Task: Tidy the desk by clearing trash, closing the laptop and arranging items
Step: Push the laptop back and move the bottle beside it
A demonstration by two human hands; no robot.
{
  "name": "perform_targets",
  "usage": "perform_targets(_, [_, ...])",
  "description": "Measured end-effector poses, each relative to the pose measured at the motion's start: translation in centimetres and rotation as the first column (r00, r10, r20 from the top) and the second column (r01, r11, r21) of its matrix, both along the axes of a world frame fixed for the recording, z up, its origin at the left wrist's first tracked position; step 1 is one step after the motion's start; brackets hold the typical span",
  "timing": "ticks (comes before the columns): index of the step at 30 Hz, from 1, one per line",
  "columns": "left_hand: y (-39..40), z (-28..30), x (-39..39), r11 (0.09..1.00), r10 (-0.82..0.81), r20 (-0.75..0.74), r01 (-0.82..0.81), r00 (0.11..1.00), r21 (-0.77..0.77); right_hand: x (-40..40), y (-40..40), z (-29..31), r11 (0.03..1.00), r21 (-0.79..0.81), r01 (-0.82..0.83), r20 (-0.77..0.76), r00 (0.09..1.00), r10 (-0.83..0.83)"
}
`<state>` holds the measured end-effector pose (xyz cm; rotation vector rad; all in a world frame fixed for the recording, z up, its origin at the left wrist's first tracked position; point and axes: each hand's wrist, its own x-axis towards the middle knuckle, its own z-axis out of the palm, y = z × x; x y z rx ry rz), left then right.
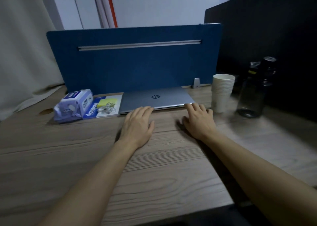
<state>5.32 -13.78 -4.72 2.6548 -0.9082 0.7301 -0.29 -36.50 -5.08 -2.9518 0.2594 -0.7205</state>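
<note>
A silver laptop (pixel 157 98) lies closed on the wooden desk (pixel 85 148), against the blue divider. My left hand (pixel 138 124) rests palm down with its fingertips at the laptop's front edge. My right hand (pixel 199 119) is palm down too, fingertips touching the laptop's front right corner. Neither hand holds anything. Left of the laptop lies a blue and white notebook (pixel 103 108) with a yellow sticky pad (pixel 107 102) and tangled white earphones (pixel 106 108) on it. A purple pack of wet wipes (pixel 73 103) sits at its left.
A stack of white paper cups (pixel 222 92) stands right of the laptop, with a dark water bottle (pixel 253 93) further right. The blue divider (pixel 133 62) closes off the back and a black panel (pixel 274 37) the right side. A beige curtain (pixel 22 54) hangs at left.
</note>
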Motion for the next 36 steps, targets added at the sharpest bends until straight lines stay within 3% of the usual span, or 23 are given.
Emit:
perform_targets(9, [-6.3, -0.2, 1.1, 0.992, -0.1, -0.036, 0.102, 0.994, 0.068, -3.1, -6.8, -0.5, 0.953, 0.233, 0.191, -0.04, 0.982, -0.187])
perform_targets(14, [-6.8, -0.5, 4.2, 0.999, -0.045, -0.091, 0.047, 0.995, 0.02, -1.3, -8.7, -0.7, 0.961, 0.172, 0.217, -0.135, 0.972, -0.195])
perform_targets(29, [-7.8, -0.6, 10.9, 1.0, -0.02, -0.13, 0.021, 0.991, 0.009, 8.8, -13.2, -1.4, 0.981, 0.122, 0.149, -0.253, 0.961, -0.114])
perform_targets(36, [-8.0, -0.5, 12.7, 1.0, 0.013, -0.075, -0.013, 0.997, 0.01, 13.5, -14.7, -1.2, 0.991, 0.134, 0.021, -0.299, 0.954, 0.02])
